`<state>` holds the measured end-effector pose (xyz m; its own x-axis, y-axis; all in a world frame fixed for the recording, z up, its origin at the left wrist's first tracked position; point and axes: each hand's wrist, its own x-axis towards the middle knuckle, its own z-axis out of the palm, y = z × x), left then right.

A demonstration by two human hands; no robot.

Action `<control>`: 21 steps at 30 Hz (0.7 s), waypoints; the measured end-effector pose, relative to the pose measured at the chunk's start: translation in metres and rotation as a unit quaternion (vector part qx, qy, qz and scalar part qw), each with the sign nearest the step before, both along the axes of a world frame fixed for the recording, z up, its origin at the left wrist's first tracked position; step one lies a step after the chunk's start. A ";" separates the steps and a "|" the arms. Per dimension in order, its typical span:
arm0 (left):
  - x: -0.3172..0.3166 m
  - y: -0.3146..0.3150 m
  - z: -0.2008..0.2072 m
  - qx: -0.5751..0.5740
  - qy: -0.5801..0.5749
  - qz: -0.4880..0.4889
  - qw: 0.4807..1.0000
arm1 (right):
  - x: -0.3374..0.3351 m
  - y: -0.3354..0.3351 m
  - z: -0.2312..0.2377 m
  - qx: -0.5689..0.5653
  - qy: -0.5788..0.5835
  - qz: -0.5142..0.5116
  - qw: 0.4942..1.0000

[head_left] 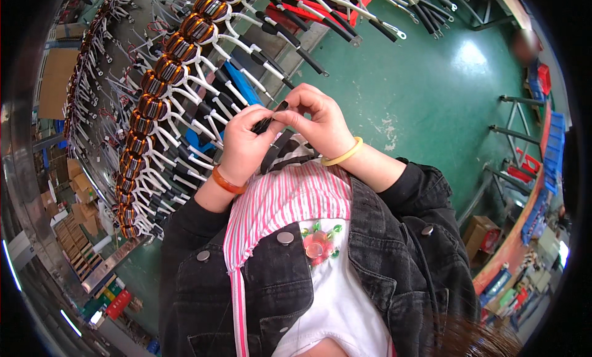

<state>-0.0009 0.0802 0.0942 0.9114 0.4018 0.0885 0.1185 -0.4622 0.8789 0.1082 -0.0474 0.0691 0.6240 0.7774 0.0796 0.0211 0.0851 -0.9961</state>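
Note:
In front of my chest, my left hand [240, 145] is closed around short black tube pieces [262, 125], which look like sleeving. My right hand [319, 121] meets it fingertip to fingertip, its thumb and forefinger pinched at a black piece's upper end. The fingers cover most of what is held. Just beyond my left hand runs a row of copper-wound coils [152, 106]. White-sleeved leads [191, 93] stick out from the coils toward my hands, several with black sleeves [308, 61] near their ends and some with metal ring lugs [401, 34].
A second row of coils [75, 88] stands farther left. Behind my hands a blue bin [245, 82] sits under the leads, and a red crate [361, 0] lies beyond. Green floor [419, 104] spreads to the right, with metal frame legs [515, 119] and a loaded bench [512, 252] at the edge.

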 end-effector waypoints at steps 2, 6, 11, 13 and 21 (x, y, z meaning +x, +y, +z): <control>-0.001 0.000 -0.001 -0.009 -0.019 0.007 1.000 | -0.001 0.001 -0.001 0.001 0.005 0.003 1.000; 0.003 0.016 0.008 0.029 0.024 -0.079 0.996 | -0.008 0.004 -0.017 0.005 0.116 0.010 0.993; 0.023 0.063 0.017 0.297 0.018 -0.066 0.952 | -0.015 -0.002 -0.012 -0.002 0.189 0.017 0.982; 0.028 0.072 0.011 0.343 0.042 -0.085 0.935 | -0.024 -0.003 -0.024 -0.034 0.231 0.087 0.968; 0.041 0.089 -0.023 0.441 0.076 -0.122 0.886 | -0.018 0.006 -0.061 -0.188 0.389 0.051 0.900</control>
<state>0.0399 0.1689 0.0717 0.9899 0.0260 0.1392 0.0056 -0.9894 0.1450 0.0901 -0.0419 0.0078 0.2995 0.7145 -0.6323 -0.6847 -0.3005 -0.6640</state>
